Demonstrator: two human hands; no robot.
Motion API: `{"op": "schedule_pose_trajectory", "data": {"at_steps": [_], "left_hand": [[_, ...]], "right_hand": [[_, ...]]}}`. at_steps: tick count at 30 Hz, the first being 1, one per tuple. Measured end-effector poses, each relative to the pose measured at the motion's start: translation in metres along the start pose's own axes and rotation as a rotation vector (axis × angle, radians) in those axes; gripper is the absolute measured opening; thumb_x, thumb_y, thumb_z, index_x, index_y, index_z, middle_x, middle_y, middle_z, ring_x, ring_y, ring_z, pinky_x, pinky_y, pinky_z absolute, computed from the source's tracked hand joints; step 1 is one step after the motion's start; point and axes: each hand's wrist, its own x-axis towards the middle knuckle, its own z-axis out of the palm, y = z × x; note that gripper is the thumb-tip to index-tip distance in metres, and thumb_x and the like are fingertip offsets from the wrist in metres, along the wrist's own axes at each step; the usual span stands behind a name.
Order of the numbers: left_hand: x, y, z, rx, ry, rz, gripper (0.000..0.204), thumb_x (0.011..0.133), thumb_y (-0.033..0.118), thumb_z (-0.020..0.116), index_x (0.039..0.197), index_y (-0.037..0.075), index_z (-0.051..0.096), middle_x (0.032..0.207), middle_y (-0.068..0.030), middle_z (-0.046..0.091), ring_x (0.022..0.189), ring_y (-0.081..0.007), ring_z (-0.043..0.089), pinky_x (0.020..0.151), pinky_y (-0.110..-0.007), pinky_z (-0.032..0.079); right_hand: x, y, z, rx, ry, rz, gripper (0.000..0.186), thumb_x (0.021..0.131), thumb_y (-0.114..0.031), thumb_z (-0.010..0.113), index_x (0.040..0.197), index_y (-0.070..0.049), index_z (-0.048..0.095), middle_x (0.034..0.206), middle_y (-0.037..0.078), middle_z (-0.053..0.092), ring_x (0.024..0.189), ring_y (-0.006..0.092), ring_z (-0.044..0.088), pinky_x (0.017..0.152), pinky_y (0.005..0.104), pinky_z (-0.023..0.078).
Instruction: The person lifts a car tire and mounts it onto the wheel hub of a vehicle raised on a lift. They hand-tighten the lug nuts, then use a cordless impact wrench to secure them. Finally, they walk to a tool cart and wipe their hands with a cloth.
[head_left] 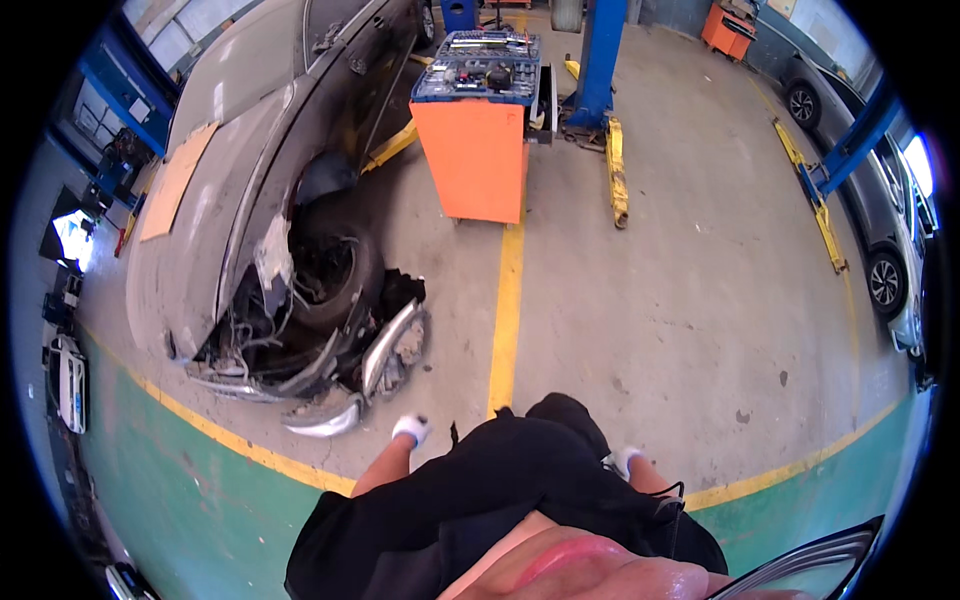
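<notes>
My left hand wears a white glove and hangs low beside my body. It is nearest to the damaged car's loose front bumper piece, apart from it. My right hand, also in a white glove, is at my right side, partly hidden by my black clothing. Both hands are small in the picture, and their fingers do not show clearly. Ahead on the left stands the dusty car with its front corner torn open, showing a tire and loose wiring.
An orange tool cart bears an open tool set. Behind it rises a blue lift post with a yellow lift arm low over the floor. Another car stands at the far right. A yellow line runs along the floor.
</notes>
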Motion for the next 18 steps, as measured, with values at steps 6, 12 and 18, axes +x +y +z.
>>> {"op": "schedule_pose_trajectory", "data": {"at_steps": [6,12,18], "left_hand": [[0.186,0.213,-0.289,-0.311,0.382,0.345,0.036,0.086,0.021,0.079,0.116,0.001,0.075,0.109,-0.0226,0.076,0.101,-0.0355,0.073,0.092,-0.042,0.058],[0.331,0.323,-0.427,-0.647,0.612,0.297,0.04,0.092,0.024,0.079,0.123,0.0,0.071,0.118,-0.0157,0.073,0.11,-0.0262,0.071,0.099,-0.037,0.055],[0.466,0.413,-0.605,-1.022,0.44,0.488,0.033,0.102,0.017,0.071,0.129,0.001,0.067,0.11,-0.0062,0.073,0.09,-0.0138,0.067,0.083,-0.03,0.056]], "right_hand": [[-0.022,-0.036,-0.16,0.494,0.059,0.148,0.031,0.098,-0.033,0.063,0.112,-0.008,0.075,0.106,0.021,0.074,0.099,0.0428,0.07,0.089,0.0514,0.055],[0.165,-0.035,-0.414,0.496,0.123,0.227,0.033,0.099,-0.029,0.065,0.119,-0.003,0.071,0.105,0.018,0.075,0.092,0.0331,0.071,0.081,0.045,0.056],[0.304,-0.148,-0.736,1.171,0.651,-0.085,0.049,0.102,-0.031,0.068,0.137,0.002,0.063,0.112,0.013,0.076,0.089,0.0195,0.073,0.077,0.0348,0.058]]}}
